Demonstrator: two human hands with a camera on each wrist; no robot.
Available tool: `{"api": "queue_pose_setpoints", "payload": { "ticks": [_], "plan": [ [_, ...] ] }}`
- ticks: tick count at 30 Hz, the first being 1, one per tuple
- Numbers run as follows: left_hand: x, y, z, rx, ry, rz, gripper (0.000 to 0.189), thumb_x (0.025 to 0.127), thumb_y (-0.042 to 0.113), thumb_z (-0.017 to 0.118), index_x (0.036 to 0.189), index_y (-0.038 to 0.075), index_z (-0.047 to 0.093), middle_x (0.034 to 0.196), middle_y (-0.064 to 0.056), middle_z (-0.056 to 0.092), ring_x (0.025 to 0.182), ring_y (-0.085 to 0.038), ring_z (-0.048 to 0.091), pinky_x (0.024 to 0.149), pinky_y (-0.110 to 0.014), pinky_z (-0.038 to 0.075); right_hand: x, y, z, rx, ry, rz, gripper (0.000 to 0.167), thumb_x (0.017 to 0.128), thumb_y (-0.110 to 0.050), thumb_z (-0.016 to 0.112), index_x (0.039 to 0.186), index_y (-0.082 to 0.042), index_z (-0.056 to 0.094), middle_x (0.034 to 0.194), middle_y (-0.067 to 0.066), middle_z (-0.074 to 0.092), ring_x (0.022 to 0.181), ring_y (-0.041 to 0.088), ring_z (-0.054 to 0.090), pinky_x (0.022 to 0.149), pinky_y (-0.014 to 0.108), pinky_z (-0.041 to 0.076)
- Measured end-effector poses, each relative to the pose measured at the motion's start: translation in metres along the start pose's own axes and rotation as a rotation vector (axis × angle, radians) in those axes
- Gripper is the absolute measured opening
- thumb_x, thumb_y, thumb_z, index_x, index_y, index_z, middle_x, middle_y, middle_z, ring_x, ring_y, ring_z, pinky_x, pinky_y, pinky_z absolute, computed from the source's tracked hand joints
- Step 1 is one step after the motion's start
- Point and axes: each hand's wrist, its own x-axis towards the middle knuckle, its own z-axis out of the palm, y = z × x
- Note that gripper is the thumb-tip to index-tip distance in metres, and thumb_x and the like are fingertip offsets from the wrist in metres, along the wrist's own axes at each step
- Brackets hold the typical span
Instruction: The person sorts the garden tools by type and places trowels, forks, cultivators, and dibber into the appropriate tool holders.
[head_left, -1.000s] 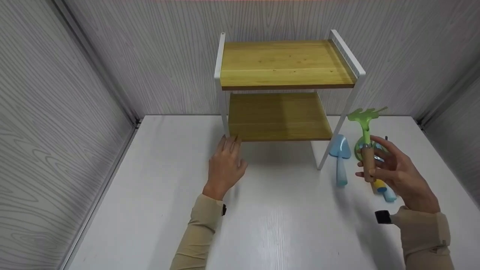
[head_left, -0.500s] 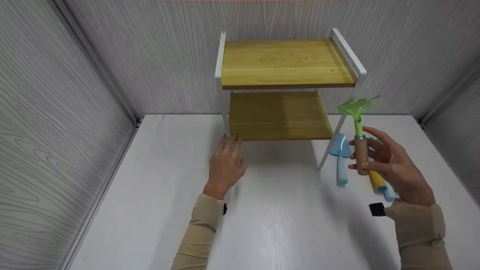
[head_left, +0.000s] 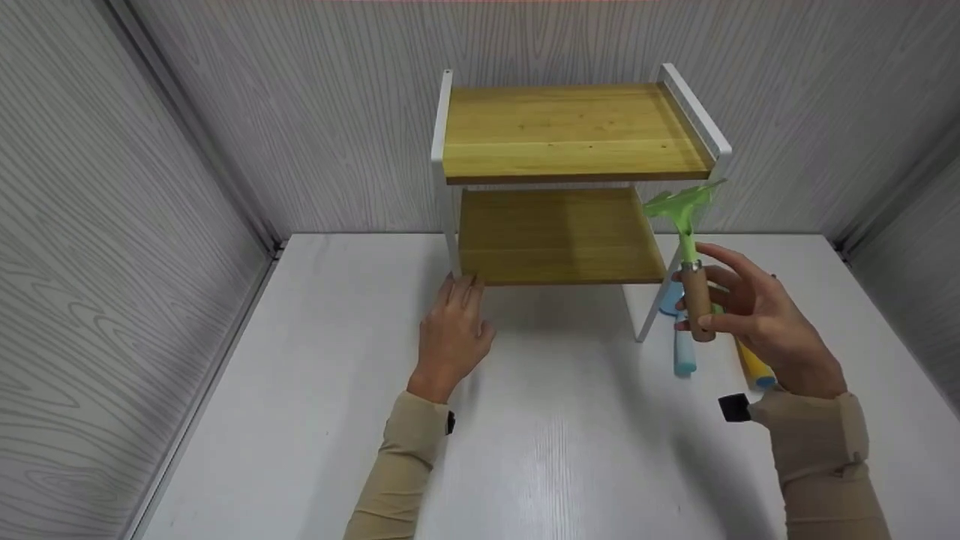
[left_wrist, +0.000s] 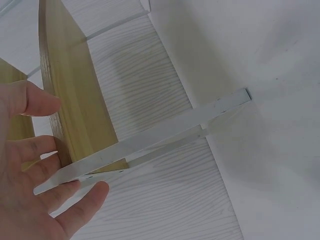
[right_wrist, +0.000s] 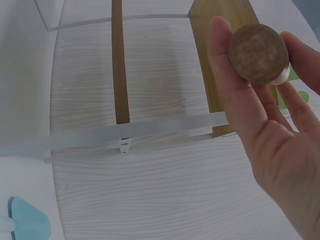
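My right hand (head_left: 761,319) pinches the wooden handle (head_left: 697,296) of a small green hand rake (head_left: 681,214) between thumb and fingers. The rake is upright, tines up, overlapping the right front post of a two-tier shelf rack (head_left: 577,139) in the head view. In the right wrist view, the round butt of the handle (right_wrist: 259,53) faces the camera. My left hand (head_left: 450,337) is at the rack's left front corner, its nearly straight fingers touching the lower board's front edge. The left wrist view shows those fingers beside the board (left_wrist: 80,95) and a white post (left_wrist: 165,131).
Right of the rack, a blue trowel (head_left: 684,352) lies on the white table (head_left: 555,450), partly behind my right hand. A yellow handle (head_left: 754,367) lies farther right. Wood-patterned walls (head_left: 360,135) stand behind the rack and on both sides.
My right hand has carried the rake leftward and slightly up, from above the other tools to the rack's right front post. My left hand has stayed at the corner.
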Motion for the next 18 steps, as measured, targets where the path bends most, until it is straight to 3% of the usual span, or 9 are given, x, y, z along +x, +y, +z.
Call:
{"api": "queue_pose_setpoints", "payload": {
  "ticks": [7,13,18],
  "plan": [
    [0.0,-0.001,0.001,0.009,0.004,-0.002,0.054,0.085,0.008,0.072,0.136,-0.004,0.06,0.136,-0.018,0.058,0.13,-0.043,0.051,0.084,-0.047,0.059,0.01,-0.007,0.008,-0.014,0.026,0.047,0.086,0.084,0.028,0.055,0.159,-0.008,0.031,0.134,0.021,0.053,0.101,0.031,0.071,0.081,0.043,0.06],
    [-0.002,-0.001,0.001,0.006,0.002,0.004,0.053,0.085,0.007,0.072,0.136,-0.005,0.06,0.136,-0.019,0.058,0.13,-0.043,0.052,0.087,-0.047,0.058,0.016,-0.008,0.013,-0.009,0.02,0.052,0.087,0.083,0.028,0.059,0.158,-0.006,0.031,0.132,0.018,0.057,0.11,0.028,0.065,0.083,0.045,0.059],
    [-0.001,-0.002,0.002,0.003,0.017,0.012,0.054,0.085,0.007,0.072,0.136,-0.005,0.059,0.136,-0.019,0.058,0.129,-0.043,0.052,0.087,-0.048,0.057,0.022,-0.011,0.016,-0.018,0.021,0.041,0.087,0.083,0.028,0.059,0.158,-0.006,0.032,0.136,0.017,0.056,0.109,0.029,0.065,0.082,0.046,0.059]
  ]
}}
